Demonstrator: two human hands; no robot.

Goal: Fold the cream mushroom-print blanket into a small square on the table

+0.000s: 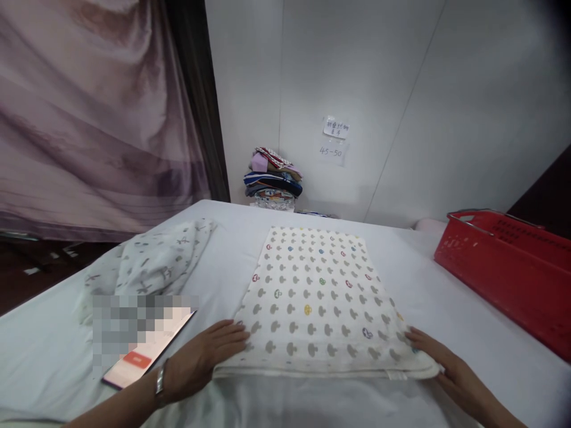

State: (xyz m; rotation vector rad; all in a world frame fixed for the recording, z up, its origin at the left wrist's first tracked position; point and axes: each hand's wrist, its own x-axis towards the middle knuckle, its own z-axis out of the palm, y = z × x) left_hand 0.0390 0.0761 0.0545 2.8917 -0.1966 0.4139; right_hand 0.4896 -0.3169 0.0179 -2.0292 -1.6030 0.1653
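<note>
A white cloth with a mushroom pattern (316, 291) lies folded in a flat rectangle on the white-covered bed or table. At its near left corner rests my left hand (209, 356), a silver bracelet on the wrist, fingers stretched over the cloth's edge. My right hand (450, 368) touches the near right corner, its fingers extended along the side and the thumb low by the edge; whether it pinches the fabric is unclear. A lit phone (147, 356), partly covered by a pixelated patch, lies left of my left hand.
A crumpled patterned white cloth (156, 258) lies at the left. On the right stands a red plastic basket (504, 273). Folded clothes (273, 178) are stacked beyond the far edge, near a wall with paper notes (335, 128). A pinkish curtain (98, 119) hangs at left.
</note>
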